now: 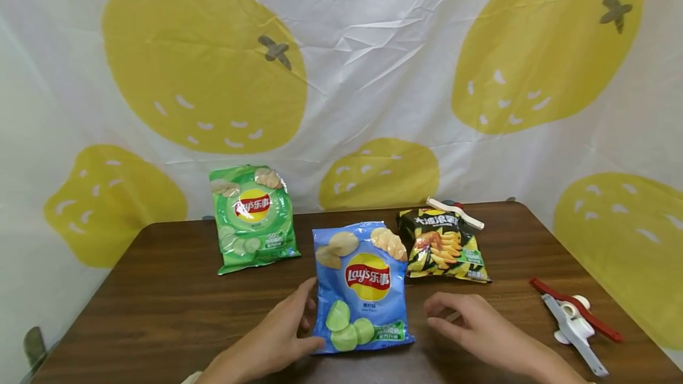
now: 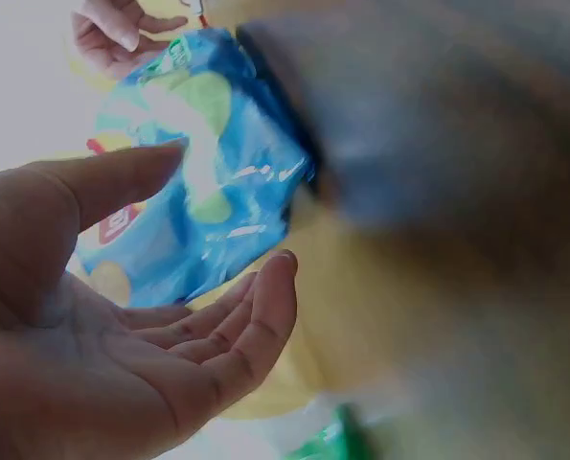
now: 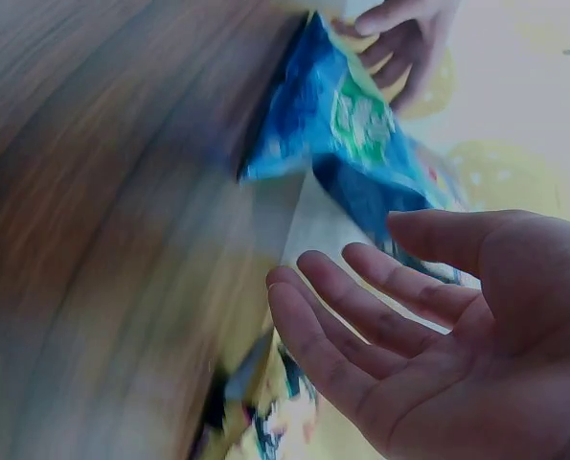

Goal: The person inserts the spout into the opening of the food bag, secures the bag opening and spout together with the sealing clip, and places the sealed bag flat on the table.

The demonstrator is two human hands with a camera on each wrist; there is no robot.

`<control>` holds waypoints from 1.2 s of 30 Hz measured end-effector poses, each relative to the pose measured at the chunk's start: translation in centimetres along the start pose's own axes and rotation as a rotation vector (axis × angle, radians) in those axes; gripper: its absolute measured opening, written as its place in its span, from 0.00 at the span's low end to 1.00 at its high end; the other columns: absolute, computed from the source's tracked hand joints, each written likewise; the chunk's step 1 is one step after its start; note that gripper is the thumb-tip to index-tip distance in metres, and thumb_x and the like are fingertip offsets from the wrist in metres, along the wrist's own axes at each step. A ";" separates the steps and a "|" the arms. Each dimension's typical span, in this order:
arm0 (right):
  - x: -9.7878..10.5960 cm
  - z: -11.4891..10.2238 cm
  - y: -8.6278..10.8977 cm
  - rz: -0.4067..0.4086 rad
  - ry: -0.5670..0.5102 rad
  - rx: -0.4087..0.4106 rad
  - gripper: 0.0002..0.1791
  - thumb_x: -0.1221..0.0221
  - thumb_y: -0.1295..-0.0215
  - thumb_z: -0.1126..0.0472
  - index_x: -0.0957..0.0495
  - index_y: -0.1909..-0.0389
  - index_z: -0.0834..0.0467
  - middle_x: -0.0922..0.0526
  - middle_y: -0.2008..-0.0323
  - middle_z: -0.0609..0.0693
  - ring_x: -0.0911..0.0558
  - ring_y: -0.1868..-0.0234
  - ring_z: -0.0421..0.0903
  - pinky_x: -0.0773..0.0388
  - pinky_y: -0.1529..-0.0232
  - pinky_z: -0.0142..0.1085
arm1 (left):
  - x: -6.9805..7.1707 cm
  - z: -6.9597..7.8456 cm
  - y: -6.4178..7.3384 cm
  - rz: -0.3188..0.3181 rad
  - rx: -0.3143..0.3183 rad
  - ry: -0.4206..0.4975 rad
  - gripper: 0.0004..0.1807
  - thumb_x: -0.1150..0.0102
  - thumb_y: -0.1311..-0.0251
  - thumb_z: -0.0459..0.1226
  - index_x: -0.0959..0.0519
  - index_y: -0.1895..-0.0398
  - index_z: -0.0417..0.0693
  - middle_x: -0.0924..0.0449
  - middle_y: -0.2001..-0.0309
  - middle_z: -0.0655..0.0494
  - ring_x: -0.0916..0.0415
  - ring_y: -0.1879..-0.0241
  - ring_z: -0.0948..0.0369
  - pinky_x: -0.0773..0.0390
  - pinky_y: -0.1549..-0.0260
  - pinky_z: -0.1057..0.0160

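Observation:
Upright on the table, a blue bag of Lay's potato chips faces me, with lime slices printed on its front. My left hand is at the bag's left edge, the thumb near its lower corner. In the left wrist view, the left thumb and loosely bent fingers are spread wide beside the blue bag. To the bag's right, my right hand is held apart from it, palm turned inward. The right wrist view has that hand with its fingers extended and nothing in them.
A green Lay's bag stands at the back left. Behind on the right sits a black chip bag with a white bag clip at its top. Red and grey sealing clips lie at the wooden table's right side.

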State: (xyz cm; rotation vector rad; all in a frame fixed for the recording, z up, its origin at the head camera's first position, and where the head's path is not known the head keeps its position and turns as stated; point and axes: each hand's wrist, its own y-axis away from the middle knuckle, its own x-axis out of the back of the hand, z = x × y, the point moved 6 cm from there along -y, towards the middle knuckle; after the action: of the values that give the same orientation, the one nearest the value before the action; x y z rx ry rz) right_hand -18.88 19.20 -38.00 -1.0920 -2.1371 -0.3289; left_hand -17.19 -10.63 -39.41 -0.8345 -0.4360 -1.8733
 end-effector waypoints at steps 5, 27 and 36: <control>2.3 1.0 1.8 0.099 0.091 -0.002 0.11 0.41 0.28 0.57 0.20 0.53 0.60 0.15 0.58 0.49 0.17 0.60 0.38 0.18 0.63 0.34 | 1.0 1.3 0.4 0.013 0.059 -0.203 0.32 0.42 0.31 0.51 0.34 0.33 0.38 0.28 0.39 0.41 0.27 0.40 0.46 0.26 0.45 0.41; 11.6 5.7 9.4 0.362 0.428 -0.281 0.12 0.35 0.34 0.58 0.20 0.51 0.56 0.14 0.62 0.45 0.21 0.65 0.28 0.23 0.68 0.32 | -1.9 10.5 -3.1 -0.060 -0.290 -0.348 0.18 0.43 0.30 0.48 0.26 0.42 0.53 0.23 0.48 0.62 0.25 0.52 0.68 0.22 0.51 0.63; 11.9 8.6 11.5 0.317 0.656 -0.428 0.15 0.33 0.39 0.58 0.24 0.60 0.63 0.32 0.79 0.43 0.31 0.77 0.42 0.36 0.76 0.39 | -4.1 12.3 -4.6 -0.114 -0.384 -0.328 0.17 0.43 0.30 0.48 0.26 0.43 0.55 0.24 0.52 0.64 0.28 0.58 0.73 0.25 0.58 0.72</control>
State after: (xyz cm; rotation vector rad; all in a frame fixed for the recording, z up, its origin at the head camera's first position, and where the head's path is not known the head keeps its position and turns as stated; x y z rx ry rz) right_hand -18.61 37.81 -36.97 -1.3078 -1.3212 -0.8824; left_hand -15.87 1.70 -33.50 -1.4124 -0.3308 -1.9608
